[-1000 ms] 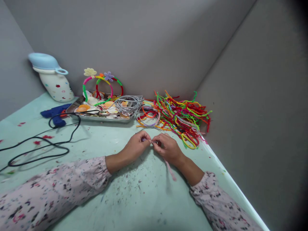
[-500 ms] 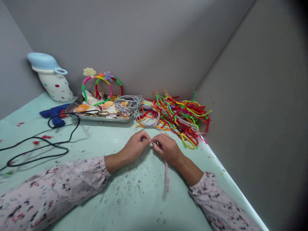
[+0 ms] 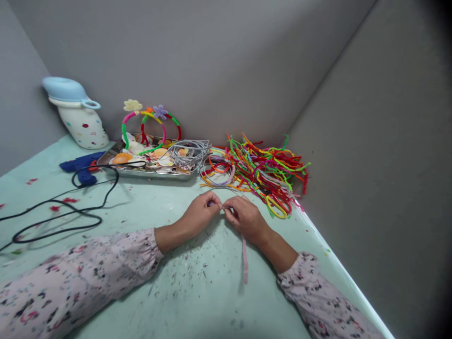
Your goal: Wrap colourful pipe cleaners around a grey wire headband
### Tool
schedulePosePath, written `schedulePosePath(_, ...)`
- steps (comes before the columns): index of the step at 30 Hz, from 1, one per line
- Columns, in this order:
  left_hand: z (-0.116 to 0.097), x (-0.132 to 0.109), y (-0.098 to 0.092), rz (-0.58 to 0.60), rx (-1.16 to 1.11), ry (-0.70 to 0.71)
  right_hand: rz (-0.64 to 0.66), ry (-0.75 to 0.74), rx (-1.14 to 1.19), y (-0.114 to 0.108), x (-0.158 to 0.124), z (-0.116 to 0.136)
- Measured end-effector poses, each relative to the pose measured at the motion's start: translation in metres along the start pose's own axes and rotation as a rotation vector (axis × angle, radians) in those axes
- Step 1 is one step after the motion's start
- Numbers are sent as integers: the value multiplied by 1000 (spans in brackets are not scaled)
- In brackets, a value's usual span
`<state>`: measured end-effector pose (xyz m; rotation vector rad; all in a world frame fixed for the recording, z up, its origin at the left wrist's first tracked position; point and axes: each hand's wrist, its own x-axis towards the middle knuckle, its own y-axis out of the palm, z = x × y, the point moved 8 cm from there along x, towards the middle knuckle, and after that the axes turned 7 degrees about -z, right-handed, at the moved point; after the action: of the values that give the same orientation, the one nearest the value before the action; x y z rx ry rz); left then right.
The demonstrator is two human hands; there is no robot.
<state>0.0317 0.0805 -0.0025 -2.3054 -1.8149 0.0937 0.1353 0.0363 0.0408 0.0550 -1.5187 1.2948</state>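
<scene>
My left hand (image 3: 199, 214) and my right hand (image 3: 243, 217) rest close together on the pale green table (image 3: 148, 207), fingertips pinched and meeting. Between them they hold a thin grey headband (image 3: 229, 189) that arcs away behind the fingers, and a pink pipe cleaner (image 3: 244, 258). The pink pipe cleaner trails from under my right hand toward me across the table. A bit of purple shows inside my left fingers.
A pile of coloured pipe cleaners (image 3: 268, 169) lies at the back right. A metal tray (image 3: 141, 172) holds shells, grey headbands (image 3: 189, 151) and decorated headbands (image 3: 150, 125). A blue glue gun (image 3: 83, 165) with black cord (image 3: 70, 207) and a white jug (image 3: 77, 113) sit left.
The loose tail of the pink pipe cleaner swung from pointing right under my wrist to lying straight toward me. Both hands stayed in place, still pinched.
</scene>
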Motion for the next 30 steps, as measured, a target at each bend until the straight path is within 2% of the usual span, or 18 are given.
schedulePosePath(7, -5, -3, 0, -15, 23, 32, 64, 19, -65, 1, 0, -3)
schedulePosePath(11, -5, -4, 0, -15, 43, 43, 40, 58, -11, -1, -1, -4)
schedulePosePath(19, -2, -3, 1, 9, 56, 58, 54, 82, -58, 2, -4, -7)
schedulePosePath(30, -4, -5, 2, 8, 39, 78, -6, 116, 54, 0, -6, -13)
